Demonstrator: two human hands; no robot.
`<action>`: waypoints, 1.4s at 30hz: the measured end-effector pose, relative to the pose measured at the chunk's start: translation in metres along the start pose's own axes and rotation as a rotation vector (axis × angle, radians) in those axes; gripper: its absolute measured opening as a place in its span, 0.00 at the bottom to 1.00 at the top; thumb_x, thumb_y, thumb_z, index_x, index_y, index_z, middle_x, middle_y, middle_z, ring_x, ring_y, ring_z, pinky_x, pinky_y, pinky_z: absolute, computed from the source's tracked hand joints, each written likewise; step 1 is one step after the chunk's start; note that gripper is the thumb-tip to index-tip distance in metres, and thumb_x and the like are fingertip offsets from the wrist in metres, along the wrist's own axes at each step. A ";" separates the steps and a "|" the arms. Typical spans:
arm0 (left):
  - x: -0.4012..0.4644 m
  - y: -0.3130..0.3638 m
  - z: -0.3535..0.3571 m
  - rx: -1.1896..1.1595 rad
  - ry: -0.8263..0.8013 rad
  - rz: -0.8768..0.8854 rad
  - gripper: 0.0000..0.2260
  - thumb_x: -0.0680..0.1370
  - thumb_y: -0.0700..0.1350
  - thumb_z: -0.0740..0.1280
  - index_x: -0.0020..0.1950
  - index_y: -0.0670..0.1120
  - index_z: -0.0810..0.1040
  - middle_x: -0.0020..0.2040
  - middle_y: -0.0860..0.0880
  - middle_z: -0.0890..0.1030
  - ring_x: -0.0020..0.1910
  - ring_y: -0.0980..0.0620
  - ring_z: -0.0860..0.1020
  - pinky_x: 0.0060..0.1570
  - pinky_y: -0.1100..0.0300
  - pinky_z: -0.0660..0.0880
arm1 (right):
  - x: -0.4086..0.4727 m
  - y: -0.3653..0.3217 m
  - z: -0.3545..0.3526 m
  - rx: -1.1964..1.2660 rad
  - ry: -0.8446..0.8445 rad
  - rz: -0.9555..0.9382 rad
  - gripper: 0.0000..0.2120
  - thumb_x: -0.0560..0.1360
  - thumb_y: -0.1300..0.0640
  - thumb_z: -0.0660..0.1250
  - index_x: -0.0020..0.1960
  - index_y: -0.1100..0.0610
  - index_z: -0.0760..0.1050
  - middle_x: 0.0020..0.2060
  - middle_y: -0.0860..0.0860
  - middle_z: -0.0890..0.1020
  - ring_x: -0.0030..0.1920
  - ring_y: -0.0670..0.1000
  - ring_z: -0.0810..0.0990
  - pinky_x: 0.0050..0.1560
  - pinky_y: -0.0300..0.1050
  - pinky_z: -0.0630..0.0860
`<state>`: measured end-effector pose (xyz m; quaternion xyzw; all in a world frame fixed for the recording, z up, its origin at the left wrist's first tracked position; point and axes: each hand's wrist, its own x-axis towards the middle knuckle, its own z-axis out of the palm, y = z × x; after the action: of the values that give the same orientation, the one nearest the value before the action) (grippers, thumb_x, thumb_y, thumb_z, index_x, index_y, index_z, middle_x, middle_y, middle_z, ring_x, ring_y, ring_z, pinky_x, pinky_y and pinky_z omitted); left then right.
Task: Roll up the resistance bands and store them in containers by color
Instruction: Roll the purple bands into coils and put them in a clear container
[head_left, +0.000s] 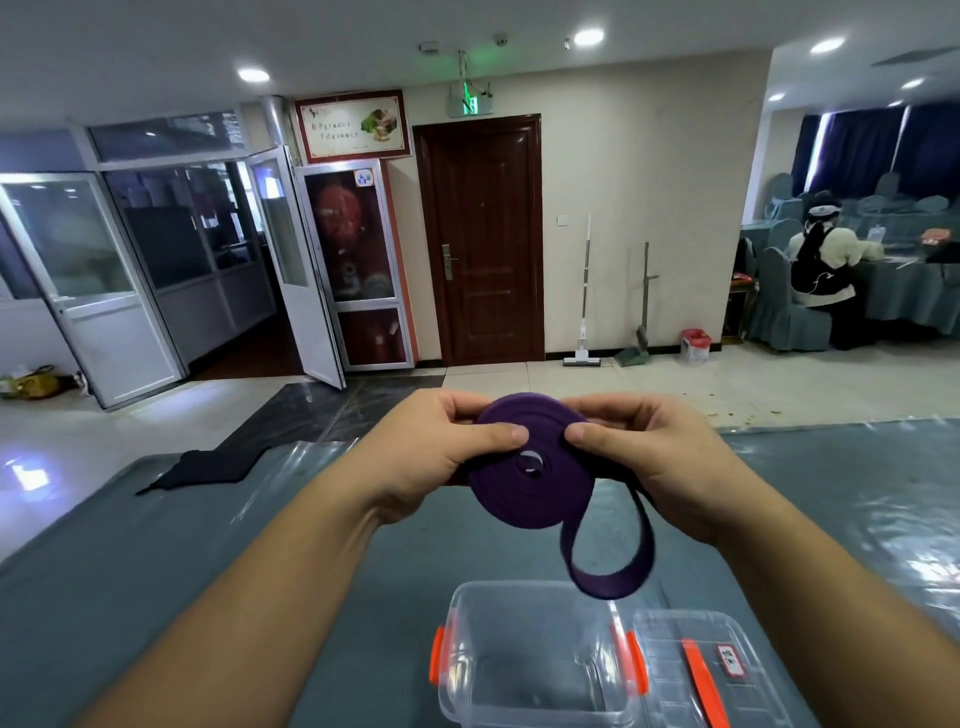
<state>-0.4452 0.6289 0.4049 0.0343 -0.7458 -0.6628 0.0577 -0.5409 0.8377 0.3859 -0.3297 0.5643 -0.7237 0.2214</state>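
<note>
A purple resistance band (524, 488) is wound into a flat coil and held in the air above the table. My left hand (441, 452) grips the coil's left side, thumb on its face. My right hand (660, 462) pinches the right side the same way. A loose loop of the band hangs down from the coil toward a clear plastic container (467, 613) with orange clips, which stands open below it. Nothing is visible inside the container. A black band (208, 462) lies at the table's far left edge.
The container's clear lid (675, 634), with an orange handle, lies right of it. The table (156, 571) has a grey-blue cloth under a clear plastic sheet. Beyond are a tiled floor, a brown door, and a seated person at far right.
</note>
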 end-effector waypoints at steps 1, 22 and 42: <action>0.000 -0.001 0.002 -0.055 0.006 0.010 0.14 0.71 0.44 0.78 0.56 0.45 0.87 0.52 0.41 0.88 0.47 0.45 0.87 0.43 0.58 0.83 | 0.000 0.002 0.002 0.041 0.049 -0.040 0.19 0.69 0.61 0.75 0.60 0.58 0.83 0.49 0.64 0.87 0.47 0.60 0.88 0.47 0.47 0.86; 0.006 -0.023 0.007 -0.227 0.159 0.090 0.11 0.77 0.38 0.73 0.59 0.45 0.84 0.53 0.43 0.88 0.48 0.48 0.87 0.46 0.55 0.84 | 0.002 0.020 0.003 0.096 0.239 -0.215 0.19 0.71 0.59 0.73 0.62 0.57 0.83 0.53 0.56 0.88 0.53 0.57 0.88 0.49 0.44 0.85; 0.010 -0.037 0.009 -0.101 0.039 0.181 0.25 0.73 0.38 0.78 0.65 0.59 0.82 0.56 0.45 0.87 0.54 0.44 0.87 0.48 0.53 0.84 | 0.003 0.030 -0.001 0.104 0.225 -0.130 0.12 0.72 0.60 0.74 0.55 0.54 0.87 0.50 0.57 0.89 0.51 0.57 0.89 0.46 0.40 0.84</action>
<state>-0.4573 0.6321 0.3675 -0.0233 -0.7103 -0.6907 0.1334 -0.5450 0.8284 0.3575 -0.2704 0.5249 -0.7971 0.1261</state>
